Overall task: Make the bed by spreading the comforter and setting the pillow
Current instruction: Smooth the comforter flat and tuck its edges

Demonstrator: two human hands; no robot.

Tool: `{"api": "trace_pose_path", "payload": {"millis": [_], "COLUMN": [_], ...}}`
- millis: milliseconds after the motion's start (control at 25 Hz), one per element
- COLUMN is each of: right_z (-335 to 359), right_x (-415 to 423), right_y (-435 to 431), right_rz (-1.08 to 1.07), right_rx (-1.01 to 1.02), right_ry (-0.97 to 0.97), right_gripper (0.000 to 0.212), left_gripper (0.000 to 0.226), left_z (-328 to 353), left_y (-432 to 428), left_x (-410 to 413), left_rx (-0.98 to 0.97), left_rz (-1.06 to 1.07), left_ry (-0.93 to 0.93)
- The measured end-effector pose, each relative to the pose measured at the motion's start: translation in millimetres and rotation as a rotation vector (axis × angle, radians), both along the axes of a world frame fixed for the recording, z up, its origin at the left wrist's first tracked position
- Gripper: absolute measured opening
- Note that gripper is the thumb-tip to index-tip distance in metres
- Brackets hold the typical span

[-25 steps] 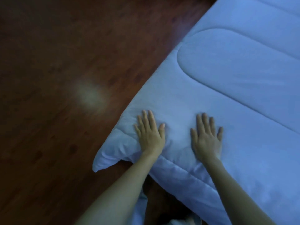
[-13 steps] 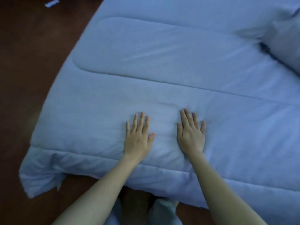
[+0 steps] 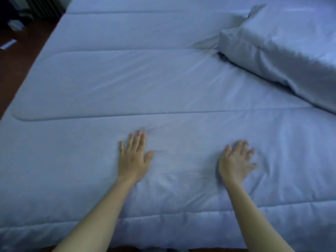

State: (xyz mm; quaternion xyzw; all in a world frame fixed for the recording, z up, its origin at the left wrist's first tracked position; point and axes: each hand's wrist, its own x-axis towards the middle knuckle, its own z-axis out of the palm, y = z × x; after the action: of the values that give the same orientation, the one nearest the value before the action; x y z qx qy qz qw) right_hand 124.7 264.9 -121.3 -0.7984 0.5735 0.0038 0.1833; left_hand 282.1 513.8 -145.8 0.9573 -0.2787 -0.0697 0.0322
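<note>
A pale blue quilted comforter [image 3: 127,84] lies spread over the bed and fills most of the view. My left hand [image 3: 134,159] rests flat on it, palm down, fingers together, near the front edge. To its right my right hand [image 3: 236,160] also presses on the comforter with fingers spread; it is blurred by motion. A pillow [image 3: 283,51] in a matching blue case lies on the comforter at the upper right, tilted, well beyond both hands. Neither hand holds anything.
Dark wooden floor [image 3: 16,57] runs along the bed's left side. A small white scrap [image 3: 8,44] lies on it, and dark furniture with a pale object [image 3: 16,25] stands at the top left corner.
The view has swung right along the bed, from its corner toward the middle, bringing the pillow into sight. My hands have slid rightward over the comforter and spread farther apart.
</note>
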Motion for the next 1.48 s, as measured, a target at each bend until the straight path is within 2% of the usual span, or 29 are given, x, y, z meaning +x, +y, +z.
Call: {"api": "trace_pose_path", "payload": {"millis": [40, 120, 200, 240, 280, 440, 600, 720, 760, 800, 880, 920, 960, 1080, 1240, 1360, 1440, 1480], "right_z": [5, 10, 2, -5, -11, -18, -9, -12, -14, -19, -31, -35, -38, -39, -33, -20, -6, 3], "right_x": [29, 94, 135, 144, 148, 97, -18, -73, -80, -87, -105, -119, -133, -179, -271, -319, -313, -294], "right_y": [13, 52, 84, 82, 66, -43, -139, -145, -128, -105, -43, -32, -39, -124, -264, -346, -375, -385], "right_rz": [0.123, 0.639, 1.099, 1.185, 1.148, 0.613, 0.260, -0.145, -0.160, -0.036, 0.528, 0.739, 0.837, 0.744, 0.566, 0.448, 0.264, 0.110], "right_rx": [0.013, 0.073, 0.109, 0.074, 0.032, -0.064, -0.040, -0.054, -0.081, -0.156, -0.264, -0.263, -0.240, -0.238, -0.262, -0.214, -0.202, -0.191], "right_ry": [-0.046, -0.126, -0.073, -0.022, -0.012, -0.006, 0.073, 0.079, 0.050, -0.003, -0.054, -0.065, -0.084, -0.123, 0.001, 0.091, 0.056, -0.031], "right_gripper": [0.058, 0.058, 0.057, 0.056, 0.055, 0.053, 0.053, 0.058, 0.059, 0.060, 0.057, 0.055, 0.053, 0.051, 0.052, 0.053, 0.046, 0.042], "left_gripper": [0.080, 0.086, 0.086, 0.084, 0.082, 0.076, 0.070, 0.069, 0.069, 0.069, 0.067, 0.067, 0.067, 0.067, 0.073, 0.086, 0.080, 0.075], "left_z": [-1, -3, -4, -5, -5, 2, 7, 7, 7, 7, 8, 8, 7, 7, 14, 21, 20, 19], "left_y": [13, 35, 49, 51, 48, -2, -64, -90, -99, -113, -144, -161, -177, -229, -290, -315, -320, -320], "left_x": [16, 44, 63, 67, 68, 25, -78, -116, -123, -130, -141, -150, -160, -206, -254, -262, -256, -252], "left_rx": [0.001, -0.005, -0.008, -0.007, -0.007, -0.128, -0.139, -0.092, -0.088, -0.090, -0.101, -0.104, -0.102, -0.063, -0.004, 0.100, 0.173, 0.204], "left_rz": [0.056, 0.160, 0.243, 0.271, 0.293, 0.418, 0.087, -0.013, -0.026, -0.029, -0.013, -0.020, -0.038, -0.084, 0.077, 0.096, 0.127, 0.139], "left_ry": [-0.008, -0.028, -0.040, -0.043, -0.051, 0.033, 0.089, 0.141, 0.133, 0.122, 0.082, 0.072, 0.064, 0.079, 0.146, 0.226, 0.243, 0.259]}}
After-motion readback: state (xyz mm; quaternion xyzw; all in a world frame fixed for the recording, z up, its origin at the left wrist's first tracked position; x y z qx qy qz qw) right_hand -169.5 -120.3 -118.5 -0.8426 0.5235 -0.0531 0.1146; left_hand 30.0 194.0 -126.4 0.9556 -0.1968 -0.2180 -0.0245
